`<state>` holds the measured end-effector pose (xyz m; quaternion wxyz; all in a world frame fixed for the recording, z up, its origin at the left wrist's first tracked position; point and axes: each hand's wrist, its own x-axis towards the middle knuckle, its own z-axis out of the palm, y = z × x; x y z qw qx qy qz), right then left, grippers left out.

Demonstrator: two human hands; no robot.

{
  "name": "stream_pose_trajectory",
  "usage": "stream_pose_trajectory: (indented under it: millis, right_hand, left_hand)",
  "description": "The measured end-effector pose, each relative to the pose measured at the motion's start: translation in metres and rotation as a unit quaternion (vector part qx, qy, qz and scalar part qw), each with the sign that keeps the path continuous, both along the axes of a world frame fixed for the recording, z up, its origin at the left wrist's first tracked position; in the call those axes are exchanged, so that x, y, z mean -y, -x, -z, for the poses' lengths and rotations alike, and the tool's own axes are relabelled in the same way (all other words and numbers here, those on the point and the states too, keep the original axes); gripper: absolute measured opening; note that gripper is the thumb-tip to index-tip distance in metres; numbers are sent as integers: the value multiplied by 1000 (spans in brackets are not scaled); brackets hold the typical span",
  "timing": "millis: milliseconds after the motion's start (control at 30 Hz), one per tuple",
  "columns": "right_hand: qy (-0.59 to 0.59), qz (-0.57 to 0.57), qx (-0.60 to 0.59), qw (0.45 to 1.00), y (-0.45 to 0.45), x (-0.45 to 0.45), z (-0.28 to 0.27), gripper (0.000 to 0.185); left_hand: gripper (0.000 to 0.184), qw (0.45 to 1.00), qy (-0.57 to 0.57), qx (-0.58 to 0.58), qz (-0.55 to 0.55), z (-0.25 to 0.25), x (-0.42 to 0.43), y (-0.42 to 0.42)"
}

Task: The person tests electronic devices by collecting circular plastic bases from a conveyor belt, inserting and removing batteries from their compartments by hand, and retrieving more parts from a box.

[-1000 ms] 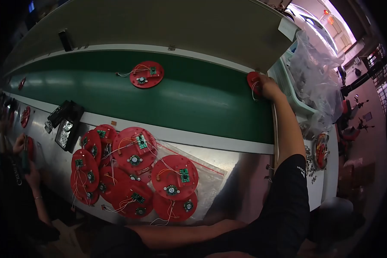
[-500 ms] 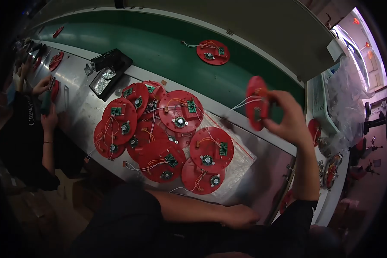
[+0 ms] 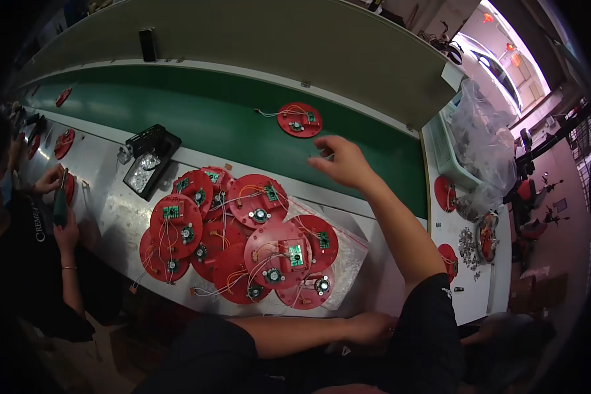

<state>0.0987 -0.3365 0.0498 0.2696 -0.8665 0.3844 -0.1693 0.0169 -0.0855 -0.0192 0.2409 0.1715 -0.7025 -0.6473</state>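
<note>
My right hand (image 3: pixel 338 161) reaches over the green strip (image 3: pixel 223 98), thumb and fingers apart and nothing held. Just beyond its fingertips lies a red disc (image 3: pixel 300 120) carrying a small green circuit board and trailing white wires. On the metal table nearer me is an overlapping pile of similar red discs; one disc (image 3: pixel 276 255) rests on top at the pile's right side, with its board and round part facing up. My left forearm crosses the bottom of the view, and my left hand (image 3: pixel 372 327) rests low at the table's near edge, its fingers mostly hidden.
A black bin (image 3: pixel 152 159) with small clear parts stands left of the pile. Clear plastic (image 3: pixel 348 269) lies under the discs. At right are a pale green crate (image 3: pixel 454 148) with plastic bags and scattered small hardware (image 3: pixel 467 246). Another person (image 3: pixel 56 249) works at left.
The red disc has left my right hand, and a disc now lies atop the pile's right side. My right hand has moved toward the disc on the green strip. The view has shifted.
</note>
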Motion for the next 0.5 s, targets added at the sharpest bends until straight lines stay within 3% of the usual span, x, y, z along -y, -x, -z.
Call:
stream_pose_trajectory:
  millis: [33, 100, 167, 267, 300, 500]
  right_hand:
    - [42, 21, -15, 999, -3, 25, 11, 47]
    - [84, 47, -27, 995, -9, 65, 36, 49]
    - [223, 47, -40, 973, -19, 94, 57, 56]
    - [226, -11, -75, 971, -29, 117, 68, 62]
    - [167, -25, -90, 982, -32, 124, 70, 63]
    - [128, 3, -143, 981, -8, 114, 52, 52]
  left_hand:
    - [26, 1000, 6, 2, 4, -5, 0, -5]
    - [30, 988, 135, -79, -9, -10, 0, -14]
    - [30, 988, 139, -67, -22, -8, -1, -13]
    - [30, 989, 137, -33, -53, -2, -2, -10]
    - [30, 989, 135, -19, -57, 1, -3, -8]
    - [29, 992, 115, 50, -30, 18, -4, 2]
